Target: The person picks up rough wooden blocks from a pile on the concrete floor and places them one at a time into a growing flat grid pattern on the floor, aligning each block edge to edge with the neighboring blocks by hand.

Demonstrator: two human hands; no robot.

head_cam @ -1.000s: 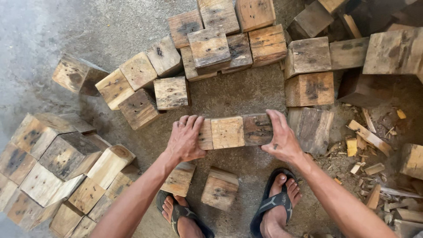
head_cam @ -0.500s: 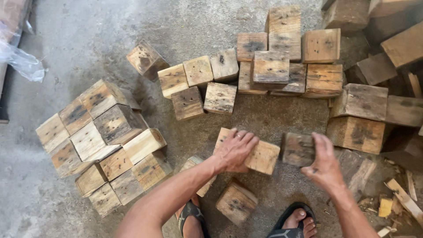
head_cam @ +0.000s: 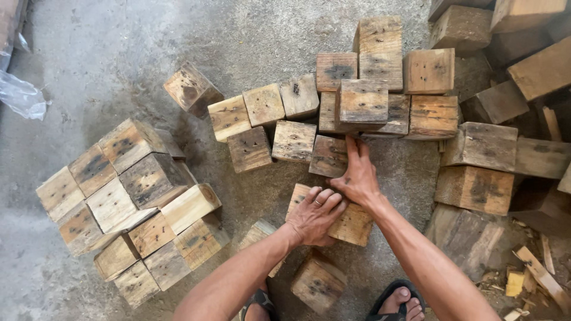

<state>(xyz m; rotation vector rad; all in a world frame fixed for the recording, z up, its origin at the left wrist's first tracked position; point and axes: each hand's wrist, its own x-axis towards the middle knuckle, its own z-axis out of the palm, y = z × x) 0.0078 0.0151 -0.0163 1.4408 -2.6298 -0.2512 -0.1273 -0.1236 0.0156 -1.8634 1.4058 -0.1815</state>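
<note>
- The left hand [head_cam: 315, 215] lies flat, fingers together, on a pale wooden block [head_cam: 351, 224] on the concrete floor [head_cam: 107, 71].
- The right hand [head_cam: 355, 176], fingers extended, presses a darker block [head_cam: 328, 156] just beyond.
- A stacked pile of blocks [head_cam: 128, 202] sits left.

Free room I see: bare concrete floor [head_cam: 107, 65] far left. Obstacles: stacked wooden blocks [head_cam: 128, 205] near left, block row [head_cam: 333, 110] far centre, rough block pile [head_cam: 493, 137] right.
</note>
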